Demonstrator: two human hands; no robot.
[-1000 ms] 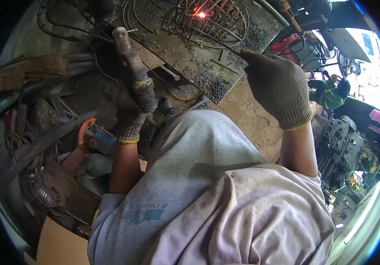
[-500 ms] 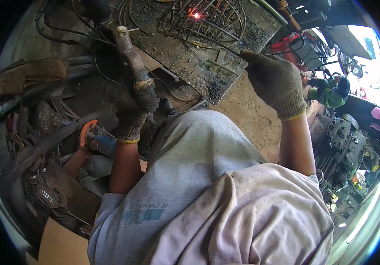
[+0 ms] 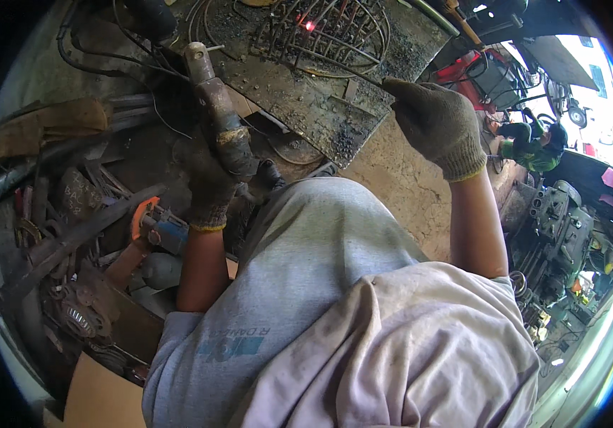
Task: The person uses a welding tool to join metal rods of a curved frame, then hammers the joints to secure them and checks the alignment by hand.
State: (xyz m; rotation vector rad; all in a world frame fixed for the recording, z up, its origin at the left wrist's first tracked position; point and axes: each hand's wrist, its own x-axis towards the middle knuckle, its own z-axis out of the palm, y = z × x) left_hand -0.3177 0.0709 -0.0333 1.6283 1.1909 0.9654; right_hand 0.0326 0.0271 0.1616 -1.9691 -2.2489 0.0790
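Note:
My right hand (image 3: 435, 125), in a knitted work glove, is closed around the near end of a thin metal rod (image 3: 346, 68). The rod runs away to the left over a round grate of bent bars (image 3: 335, 36) on a dirty metal table. A small red-hot glow (image 3: 310, 26) shows among the grate's bars. My left hand (image 3: 205, 178), gloved too, is in shadow right beside a thick rusty pipe (image 3: 221, 118) with a small crossbar near its top. The pipe and the dark hide its fingers, so its grip on the pipe cannot be made out.
Dark crumbs lie over the metal table (image 3: 306, 118). Scrap bars (image 3: 82, 232) and a blue-and-orange tool (image 3: 160, 225) are at my left. A greasy machine (image 3: 559, 228) stands at the right, with a person in green (image 3: 534, 146) beyond it. Cables (image 3: 100, 68) hang at the far left.
The view has shifted slightly. My right hand and the rod sit a little farther left and up in it, and the glow looks dimmer. My left hand stays beside the pipe.

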